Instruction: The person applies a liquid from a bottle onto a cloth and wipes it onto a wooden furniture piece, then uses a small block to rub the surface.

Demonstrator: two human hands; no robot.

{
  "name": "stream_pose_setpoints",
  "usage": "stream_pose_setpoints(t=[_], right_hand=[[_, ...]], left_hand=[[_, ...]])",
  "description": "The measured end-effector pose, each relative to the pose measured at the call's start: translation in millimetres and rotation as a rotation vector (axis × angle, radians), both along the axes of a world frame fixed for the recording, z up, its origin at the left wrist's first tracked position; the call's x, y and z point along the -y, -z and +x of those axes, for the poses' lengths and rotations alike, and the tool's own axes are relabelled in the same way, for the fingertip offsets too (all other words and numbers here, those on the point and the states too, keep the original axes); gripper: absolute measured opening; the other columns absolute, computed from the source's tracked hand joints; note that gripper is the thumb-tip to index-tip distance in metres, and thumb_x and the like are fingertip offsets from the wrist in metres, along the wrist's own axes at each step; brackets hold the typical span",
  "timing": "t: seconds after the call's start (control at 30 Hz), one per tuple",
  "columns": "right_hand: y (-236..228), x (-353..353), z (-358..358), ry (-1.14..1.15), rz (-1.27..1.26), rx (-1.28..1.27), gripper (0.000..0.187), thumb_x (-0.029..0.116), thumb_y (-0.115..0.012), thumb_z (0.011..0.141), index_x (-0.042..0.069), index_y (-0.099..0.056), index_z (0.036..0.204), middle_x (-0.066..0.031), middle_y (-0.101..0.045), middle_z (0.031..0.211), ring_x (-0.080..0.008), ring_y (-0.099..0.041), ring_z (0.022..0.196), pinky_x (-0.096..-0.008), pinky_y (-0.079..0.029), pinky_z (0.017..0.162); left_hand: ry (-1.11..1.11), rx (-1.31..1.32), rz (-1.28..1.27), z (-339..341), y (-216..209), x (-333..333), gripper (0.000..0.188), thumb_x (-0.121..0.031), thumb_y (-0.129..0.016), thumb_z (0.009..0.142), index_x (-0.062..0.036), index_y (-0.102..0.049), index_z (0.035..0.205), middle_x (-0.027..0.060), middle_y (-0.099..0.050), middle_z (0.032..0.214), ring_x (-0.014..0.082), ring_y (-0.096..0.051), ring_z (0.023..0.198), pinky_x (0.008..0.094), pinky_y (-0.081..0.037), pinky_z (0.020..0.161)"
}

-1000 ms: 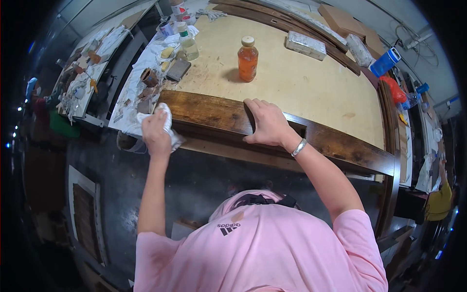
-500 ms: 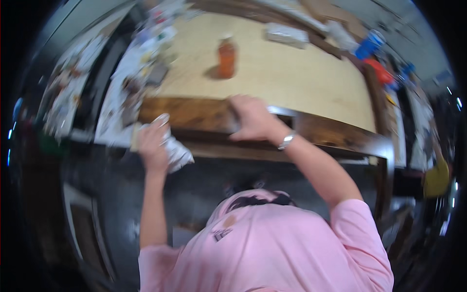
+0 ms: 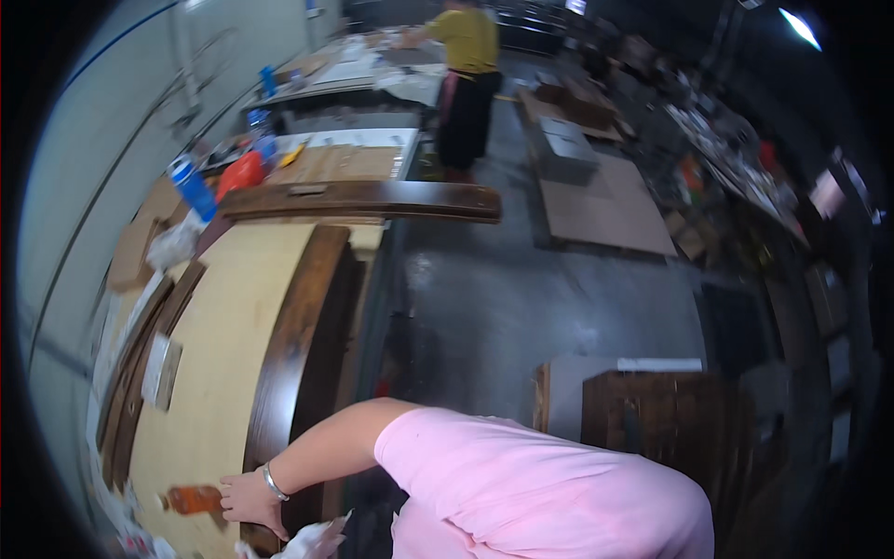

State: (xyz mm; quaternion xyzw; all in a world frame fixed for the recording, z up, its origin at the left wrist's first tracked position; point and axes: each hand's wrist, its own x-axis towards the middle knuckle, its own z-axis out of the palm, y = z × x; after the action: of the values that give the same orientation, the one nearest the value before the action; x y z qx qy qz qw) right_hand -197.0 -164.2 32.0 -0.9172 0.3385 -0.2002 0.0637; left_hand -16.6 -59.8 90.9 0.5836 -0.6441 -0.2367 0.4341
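My right hand (image 3: 251,500), with a silver band on its wrist, lies across the dark brown wooden rail (image 3: 296,345) edging a pale yellow panel. Its fingers curl over the rail's inner side, with the thumb on the outer side. Close to the fingertips is a bottle of orange-brown liquid (image 3: 194,500) on the panel (image 3: 219,354); whether they touch is unclear. A white crumpled cloth (image 3: 312,540) shows at the lower edge. My left hand is out of view.
A small pale block (image 3: 162,371) lies on the panel. A dark plank (image 3: 372,197) crosses its far end, near a red bag (image 3: 242,175) and blue-and-white canister (image 3: 191,188). A co-worker in a yellow top (image 3: 466,47) stands at another table. Dark wooden pieces (image 3: 643,410) are at right.
The view has swung to the right, bringing the aisle and co-worker into sight. My left hand has left the picture; my right hand is still at the rail.
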Motion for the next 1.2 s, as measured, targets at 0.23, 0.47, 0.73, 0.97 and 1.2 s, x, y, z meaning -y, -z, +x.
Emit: stream_pose_setpoints(t=[0.23, 0.47, 0.73, 0.97, 1.2], right_hand=[[-38.4, -23.7, -161.6, 0.301, 0.13, -0.148, 0.097, 0.065, -0.085, 0.046, 0.005, -0.061, 0.118, -0.016, -0.062, 0.118, -0.0319, -0.056, 0.116, -0.0471, -0.038, 0.103], [-45.4, -24.3, -253.9, 0.346, 0.255, -0.349, 0.079, 0.055, -0.086, 0.055, 0.009, -0.063, 0.115, -0.0111, -0.064, 0.115, -0.0296, -0.057, 0.118, -0.0461, -0.041, 0.099], [-30.2, 9.1, -348.0, 0.2, 0.29, -0.464, 0.074, 0.055, -0.087, 0.053, 0.008, -0.067, 0.107, -0.0089, -0.07, 0.108, -0.0305, -0.066, 0.102, -0.0465, -0.051, 0.084], [-12.2, 23.2, -380.0, 0.05, 0.121, -0.309, 0.072, 0.058, -0.084, 0.052, 0.009, -0.068, 0.103, -0.0123, -0.07, 0.103, -0.0313, -0.066, 0.1, -0.0446, -0.051, 0.082], [12.5, 40.0, -382.2, 0.026, 0.067, -0.232, 0.072, 0.063, -0.079, 0.056, 0.01, -0.07, 0.103, -0.0134, -0.071, 0.101, -0.0333, -0.066, 0.102, -0.049, -0.05, 0.082]], left_hand=[[0.217, 0.97, -0.208, 7.2, 25.3, 25.6, 0.05, -0.024, -0.056, 0.096, -0.0008, -0.049, 0.14, 0.0241, -0.056, 0.134, 0.0386, -0.054, 0.124, 0.0449, -0.044, 0.104], [0.331, 0.818, -0.231, 24.1, 34.2, 32.4, 0.05, -0.019, -0.054, 0.098, -0.0035, -0.045, 0.145, 0.0169, -0.051, 0.144, 0.0321, -0.052, 0.129, 0.0376, -0.041, 0.108], [-0.027, 0.058, -0.456, 46.4, 132.4, 101.4, 0.039, -0.026, -0.061, 0.096, 0.0088, -0.069, 0.111, 0.0244, -0.068, 0.111, 0.0323, -0.065, 0.097, 0.0369, -0.052, 0.088], [0.241, 0.303, -0.25, -237.8, 27.1, 67.7, 0.036, -0.023, -0.059, 0.098, 0.0053, -0.064, 0.119, 0.0225, -0.065, 0.121, 0.0361, -0.061, 0.109, 0.0441, -0.049, 0.094], [0.399, 0.642, -0.107, -340.1, 34.1, 74.9, 0.045, -0.017, -0.059, 0.098, 0.0026, -0.051, 0.138, 0.021, -0.055, 0.137, 0.0313, -0.05, 0.13, 0.0408, -0.036, 0.113]])
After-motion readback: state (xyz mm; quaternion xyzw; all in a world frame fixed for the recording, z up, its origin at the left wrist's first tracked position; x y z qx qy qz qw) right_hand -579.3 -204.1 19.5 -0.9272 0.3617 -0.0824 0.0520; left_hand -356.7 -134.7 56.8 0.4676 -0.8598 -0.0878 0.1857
